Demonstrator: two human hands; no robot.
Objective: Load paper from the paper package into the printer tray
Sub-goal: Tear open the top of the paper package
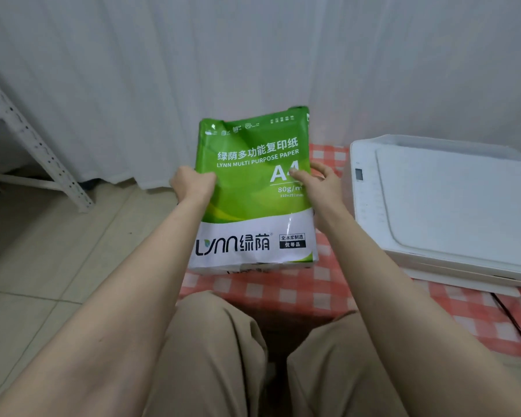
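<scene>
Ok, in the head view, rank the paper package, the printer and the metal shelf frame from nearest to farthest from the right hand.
1. paper package: the right hand grips its right edge.
2. printer: just to the hand's right, on the checked cloth.
3. metal shelf frame: far left, on the other side of the package.

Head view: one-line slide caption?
Left hand and right hand grip the green paper package; white printer beside it on checked cloth.
</scene>
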